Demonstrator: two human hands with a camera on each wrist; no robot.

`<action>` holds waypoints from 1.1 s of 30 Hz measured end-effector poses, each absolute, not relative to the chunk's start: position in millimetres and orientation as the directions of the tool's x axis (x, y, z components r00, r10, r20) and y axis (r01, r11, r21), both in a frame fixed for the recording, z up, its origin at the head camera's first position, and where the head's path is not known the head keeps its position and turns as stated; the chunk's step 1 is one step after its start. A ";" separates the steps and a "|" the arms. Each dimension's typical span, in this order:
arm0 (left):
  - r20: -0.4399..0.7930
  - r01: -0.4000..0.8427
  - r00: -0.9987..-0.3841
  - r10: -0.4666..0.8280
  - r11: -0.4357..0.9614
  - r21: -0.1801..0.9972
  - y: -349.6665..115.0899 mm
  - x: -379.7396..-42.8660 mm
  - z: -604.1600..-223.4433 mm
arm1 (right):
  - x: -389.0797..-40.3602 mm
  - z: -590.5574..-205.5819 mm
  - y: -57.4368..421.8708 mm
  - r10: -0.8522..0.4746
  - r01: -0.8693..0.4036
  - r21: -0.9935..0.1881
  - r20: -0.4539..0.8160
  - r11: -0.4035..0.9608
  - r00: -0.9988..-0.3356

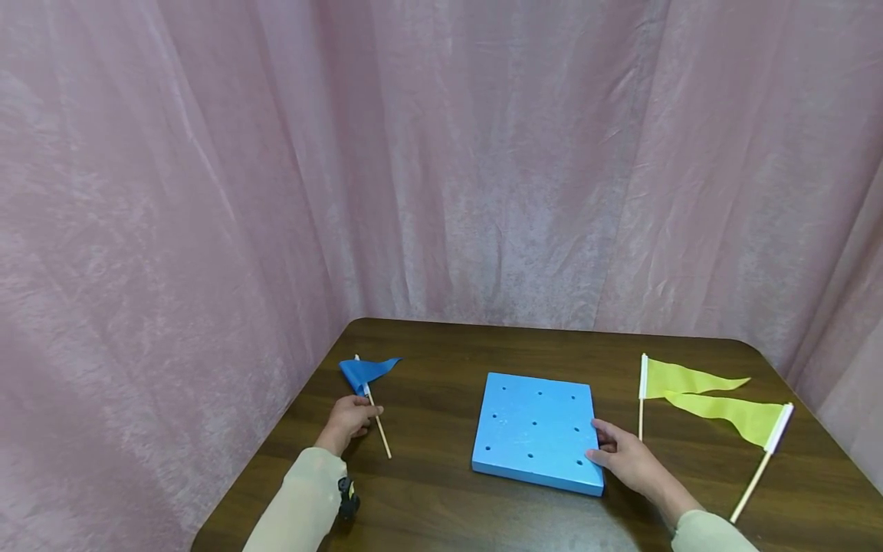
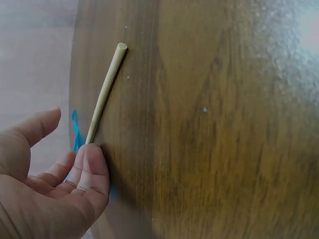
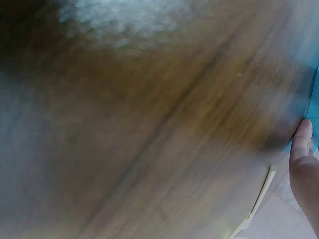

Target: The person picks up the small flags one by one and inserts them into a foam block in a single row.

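On the left of the table lies a small blue pennant flag (image 1: 366, 371) on a wooden stick (image 2: 105, 92). My left hand (image 1: 350, 418) is at that stick, fingertips right against it in the left wrist view, with the thumb held apart. At the middle sits a light blue square board (image 1: 534, 429) with rows of small holes in its top. My right hand (image 1: 631, 460) touches the board's right edge with fingers and thumb extended. In the right wrist view, a straight finger (image 3: 301, 137) lies at the board's side.
Two yellow pennant flags (image 1: 679, 377) (image 1: 741, 414) on sticks lie at the right, beyond and beside my right hand. The brown wooden table (image 1: 428, 345) has rounded far corners. Pink curtains (image 1: 483, 169) hang behind it and at the sides.
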State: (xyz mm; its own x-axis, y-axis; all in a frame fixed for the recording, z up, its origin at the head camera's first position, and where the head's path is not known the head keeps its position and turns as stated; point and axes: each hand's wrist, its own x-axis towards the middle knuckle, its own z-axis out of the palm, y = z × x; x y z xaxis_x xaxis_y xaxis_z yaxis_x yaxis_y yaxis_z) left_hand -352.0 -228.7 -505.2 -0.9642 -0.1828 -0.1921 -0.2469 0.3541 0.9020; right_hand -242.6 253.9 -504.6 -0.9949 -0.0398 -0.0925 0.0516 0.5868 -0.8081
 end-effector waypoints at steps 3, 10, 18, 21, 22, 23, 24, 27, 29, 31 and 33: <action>-0.184 -0.240 -0.966 -0.183 0.361 0.901 -229.3 -351.7 -506.9 | -242.4 -504.9 253.7 -0.041 0.049 -0.810 -0.090 0.584 -0.995; -0.161 -0.220 -0.970 -0.182 0.372 0.902 -228.3 -349.2 -508.2 | -242.1 -504.3 252.9 -0.042 0.051 -0.814 -0.092 0.579 -0.995; -0.141 -0.194 -0.977 -0.160 0.392 0.899 -229.0 -349.7 -511.6 | -242.6 -503.3 253.0 -0.043 0.063 -0.812 -0.108 0.581 -0.993; -0.134 -0.184 -0.980 -0.150 0.404 0.896 -229.6 -351.2 -513.1 | -242.0 -503.7 253.6 -0.047 0.052 -0.812 -0.098 0.582 -0.994; -0.134 -0.184 -0.980 -0.149 0.408 0.894 -230.1 -352.3 -514.5 | -242.0 -504.1 253.9 -0.048 0.049 -0.812 -0.094 0.581 -0.994; -0.133 -0.183 -0.980 -0.148 0.411 0.893 -230.3 -353.4 -515.8 | -241.9 -504.5 254.2 -0.049 0.046 -0.813 -0.092 0.581 -0.995; -0.130 -0.179 -0.981 -0.144 0.416 0.892 -230.7 -354.3 -516.8 | -241.7 -504.8 254.5 -0.051 0.044 -0.814 -0.090 0.579 -0.995; -0.128 -0.177 -0.982 -0.141 0.426 0.887 -231.6 -356.2 -518.8 | -241.7 -506.1 255.3 -0.048 0.043 -0.816 -0.087 0.577 -0.995; -0.125 -0.176 -0.982 -0.143 0.434 0.883 -230.6 -355.6 -518.0 | -241.7 -506.0 255.7 -0.052 0.039 -0.816 -0.085 0.576 -0.995; -0.125 -0.178 -0.981 -0.147 0.444 0.878 -229.8 -354.7 -516.9 | -241.8 -505.7 256.0 -0.052 0.042 -0.816 -0.088 0.577 -0.995; -0.123 -0.179 -0.981 -0.151 0.455 0.872 -228.8 -354.3 -516.6 | -242.1 -505.6 256.3 -0.053 0.048 -0.815 -0.096 0.578 -0.994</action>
State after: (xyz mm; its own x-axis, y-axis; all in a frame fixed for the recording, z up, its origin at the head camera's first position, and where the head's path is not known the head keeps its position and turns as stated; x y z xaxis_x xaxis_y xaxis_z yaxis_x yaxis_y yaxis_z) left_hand -354.3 -228.8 -516.6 -0.9809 -0.1509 -0.1228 -0.1792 0.4548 0.8724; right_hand -242.1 256.3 -505.6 -0.9940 -0.0530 -0.0962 0.0480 0.5779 -0.8147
